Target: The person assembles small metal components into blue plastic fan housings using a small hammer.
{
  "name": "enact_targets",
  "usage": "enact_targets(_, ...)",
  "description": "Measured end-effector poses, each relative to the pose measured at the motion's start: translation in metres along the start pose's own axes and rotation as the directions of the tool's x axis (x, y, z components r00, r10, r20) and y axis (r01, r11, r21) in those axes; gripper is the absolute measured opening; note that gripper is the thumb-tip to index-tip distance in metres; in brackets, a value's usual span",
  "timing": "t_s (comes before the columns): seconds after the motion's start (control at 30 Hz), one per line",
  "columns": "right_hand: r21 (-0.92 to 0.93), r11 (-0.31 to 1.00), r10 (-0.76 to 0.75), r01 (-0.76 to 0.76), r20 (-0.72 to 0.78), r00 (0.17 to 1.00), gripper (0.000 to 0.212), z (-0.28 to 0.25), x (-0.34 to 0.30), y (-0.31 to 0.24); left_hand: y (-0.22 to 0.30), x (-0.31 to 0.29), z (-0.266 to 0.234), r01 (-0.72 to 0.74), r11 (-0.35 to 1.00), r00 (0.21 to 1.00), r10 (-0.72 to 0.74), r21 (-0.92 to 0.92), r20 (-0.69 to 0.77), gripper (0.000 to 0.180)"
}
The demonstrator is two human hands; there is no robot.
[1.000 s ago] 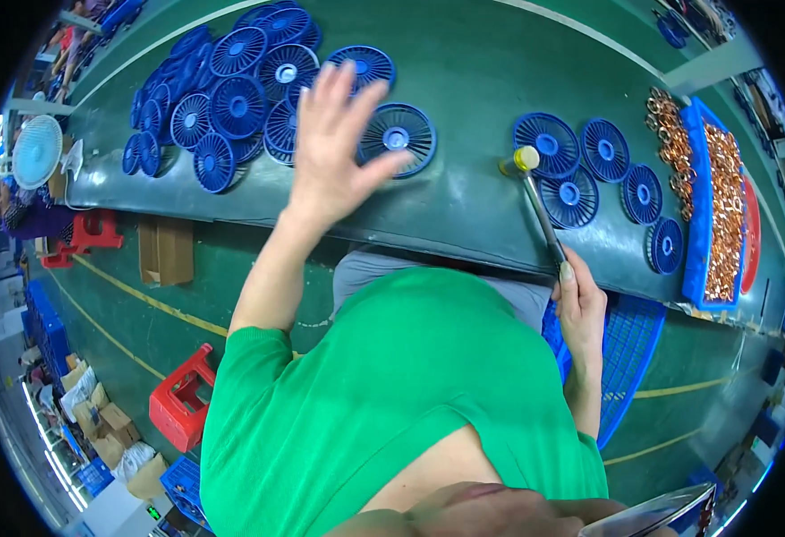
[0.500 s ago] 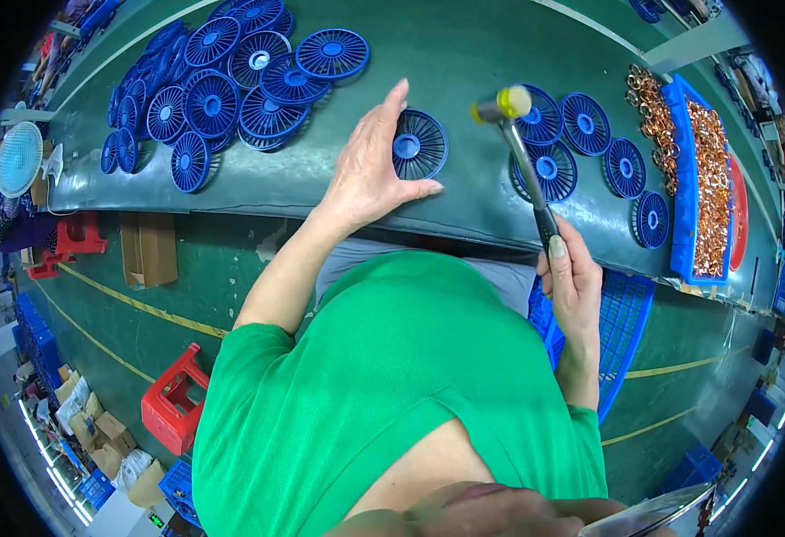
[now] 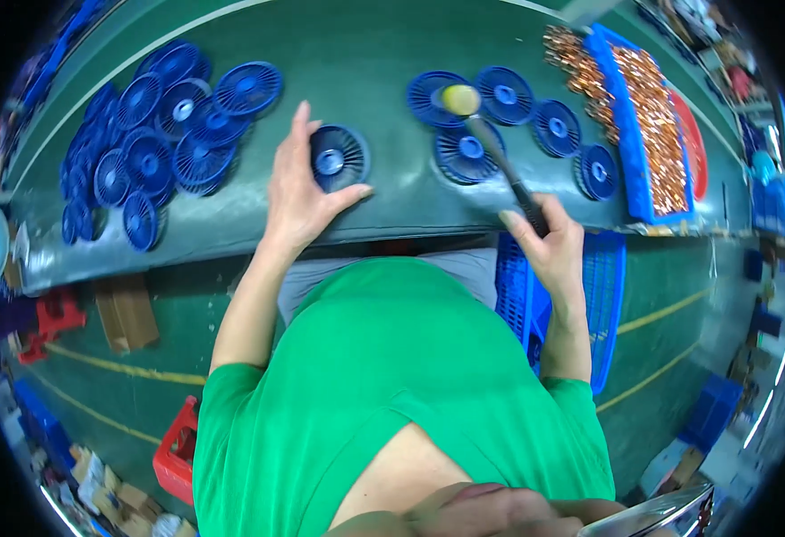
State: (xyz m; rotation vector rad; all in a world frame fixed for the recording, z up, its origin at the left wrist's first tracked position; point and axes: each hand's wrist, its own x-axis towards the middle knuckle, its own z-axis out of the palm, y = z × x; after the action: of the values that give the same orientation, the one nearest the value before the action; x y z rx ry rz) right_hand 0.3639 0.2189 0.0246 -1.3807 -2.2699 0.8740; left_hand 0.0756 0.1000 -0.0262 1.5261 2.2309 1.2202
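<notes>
My left hand (image 3: pixel 298 192) rests on the bench beside a round blue plastic wheel with thin spokes (image 3: pixel 349 167). Its thumb and fingers are spread apart around the wheel's left and near edges. In my right hand (image 3: pixel 553 246) is a hammer (image 3: pixel 501 161), gripped by its dark handle. The yellow hammer head is raised over a small group of similar blue wheels (image 3: pixel 509 95) to the right. Part of the upper left wheel in that group is hidden behind the head.
A heap of blue wheels (image 3: pixel 146 166) covers the bench's left side. At the right, a blue tray (image 3: pixel 629 134) holds copper-coloured rings, with loose rings (image 3: pixel 580 72) beside it. Below the bench are a blue crate (image 3: pixel 609 313), a red stool (image 3: pixel 175 452) and a cardboard box (image 3: pixel 127 313).
The whole view has shifted, so the bench items sit further left in the picture. Against the right-hand wheels, the hammer head has moved slightly right. My left hand stays around the same wheel.
</notes>
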Motion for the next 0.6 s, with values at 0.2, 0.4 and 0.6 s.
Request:
enact_targets(0.2,-0.377,0.917,-0.283,0.134,-0.375,0.883,0.024,-0.038,0.027,0.089,0.022,0.004,0.015,-0.385,0.923,0.923,0.385,0.002,0.013,0.095)
enact_targets(0.4,-0.385,0.918,-0.155,0.095,-0.129,0.979,0.033,0.008,0.045,0.052,0.057,0.015,0.048,-0.461,0.887,0.815,0.407,0.035,0.413,0.081)
enact_targets(0.6,-0.264,0.894,-0.379,0.363,-0.009,0.925,0.024,0.048,0.124,-0.004,0.032,0.073,0.056,-0.47,0.824,0.834,0.295,0.318,0.467,0.08)
